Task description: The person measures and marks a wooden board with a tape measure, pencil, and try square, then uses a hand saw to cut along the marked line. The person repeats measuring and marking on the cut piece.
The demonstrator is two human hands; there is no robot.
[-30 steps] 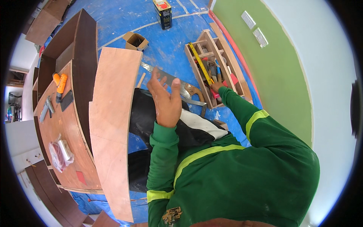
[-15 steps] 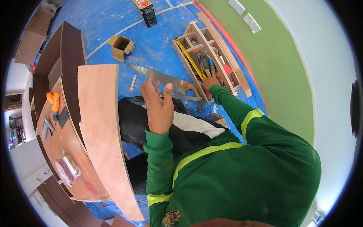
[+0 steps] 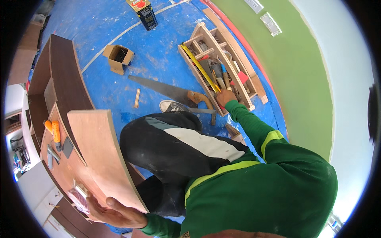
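My right hand (image 3: 227,97) is closed at the near end of a yellow tape measure (image 3: 200,68). The tape's blade lies extended along the side of a wooden toolbox (image 3: 206,81), which holds several hand tools with wooden and blue handles. My left hand (image 3: 121,214) is open, fingers stretched out, at the near end of a long curved plywood piece (image 3: 105,154). Whether its fingertips touch the wood I cannot tell. A handsaw (image 3: 160,88) with a wooden handle lies on the blue floor sheet, and a metal square (image 3: 204,110) lies near its handle.
A brown cabinet (image 3: 65,67) lies on the left; on it are an orange drill (image 3: 56,133), a dark flat pad (image 3: 68,147) and a plastic-wrapped pack (image 3: 78,197). An opened cardboard box (image 3: 117,59) and a tin can (image 3: 147,19) stand farther off. A green wall (image 3: 285,71) borders the right.
My left hand has swung from in front of me down to the lower left, by the plywood's near end. The right hand stays at the toolbox with the tape measure.
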